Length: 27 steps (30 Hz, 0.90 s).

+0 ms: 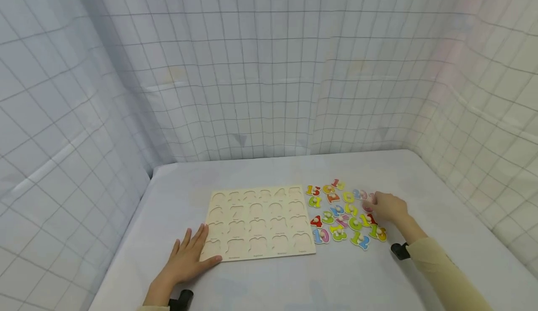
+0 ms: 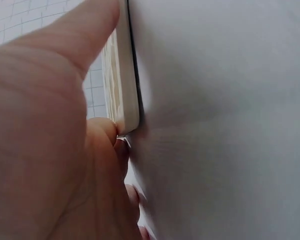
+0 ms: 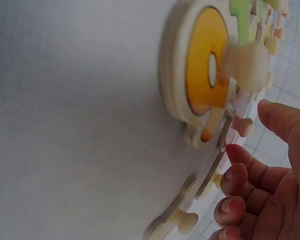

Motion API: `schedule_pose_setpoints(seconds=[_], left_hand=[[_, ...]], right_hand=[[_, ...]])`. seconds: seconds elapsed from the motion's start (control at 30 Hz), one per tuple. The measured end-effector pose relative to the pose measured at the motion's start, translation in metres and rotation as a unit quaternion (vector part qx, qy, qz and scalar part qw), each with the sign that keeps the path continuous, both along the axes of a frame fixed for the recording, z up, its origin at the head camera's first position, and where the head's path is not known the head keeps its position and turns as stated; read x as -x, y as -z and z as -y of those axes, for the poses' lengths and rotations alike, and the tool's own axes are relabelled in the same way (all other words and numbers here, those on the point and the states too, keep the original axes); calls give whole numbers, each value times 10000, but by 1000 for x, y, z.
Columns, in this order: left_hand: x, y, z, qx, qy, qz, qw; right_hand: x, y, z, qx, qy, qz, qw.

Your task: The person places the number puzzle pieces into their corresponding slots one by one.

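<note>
A pale wooden puzzle board [image 1: 257, 210] with rows of shaped recesses lies on the table. My left hand [image 1: 185, 259] rests at its near left corner, fingers spread and thumb along the near edge; the left wrist view shows the board's edge [image 2: 130, 85] against the hand. To the right of the board lie several colourful number pieces with wooden knobs. My right hand [image 1: 390, 207] is over their right side, beside a pink piece [image 1: 367, 207]. In the right wrist view its thumb and index finger are apart, near a knob [image 3: 244, 126]. An orange-and-green piece [image 3: 205, 65] lies closer to that camera.
Among the loose pieces are a red 4 [image 1: 316, 222], a 10 piece [image 1: 321, 236] and a 15 piece [image 1: 313, 190], some touching or overlapping. The white table [image 1: 260, 283] is enclosed by grid-patterned cloth walls [image 1: 235, 68] at the back and sides.
</note>
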State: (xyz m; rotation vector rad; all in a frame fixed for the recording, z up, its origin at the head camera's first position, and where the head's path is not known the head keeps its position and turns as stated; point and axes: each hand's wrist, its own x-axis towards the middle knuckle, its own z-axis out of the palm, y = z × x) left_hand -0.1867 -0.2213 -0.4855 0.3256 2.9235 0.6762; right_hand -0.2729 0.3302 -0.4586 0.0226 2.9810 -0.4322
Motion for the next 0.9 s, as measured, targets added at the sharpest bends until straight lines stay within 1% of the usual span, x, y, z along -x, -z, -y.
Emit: schedule_pose_setpoints(seconds=[0.1,0.17,0.27,0.37,0.43,0.5,0.57,0.67,0.77,0.9], left_hand=[[1,6,1,-42,-34,-38,10000],[2,7,1,-103,-43,-16,9999],[2,10,2,-158,-44,-29,9999],[2,14,4,-249,-60,-104,9996],[2,18,5,-288,-61,-182,9994],[3,20,6,-315,-51,-245,9992],[4,22,7,-268,-44,-278,9992],[6,24,8,-223,-21,-328,9992],[6,24,8,-227,5,-333,9992],[3,18,6,-209,5,-179,9996]], right_hand=[[1,7,3,-101,-130,-2,9999],[1,10,5,-131,-173,-53,9998],[2,11,8,-188,-217,-134,9995],[3,5,14,-297,-291,-354,9985],[4,-3,21,-311,-386,-629,9968],[7,-12,33,-227,-566,-924,9939],[12,-19,49,-79,-798,-1122,9904],[24,-26,82,42,-1185,-1201,9857],[38,-30,122,-19,-1551,-1211,9804],[54,-31,184,-151,-2135,-1365,9672]])
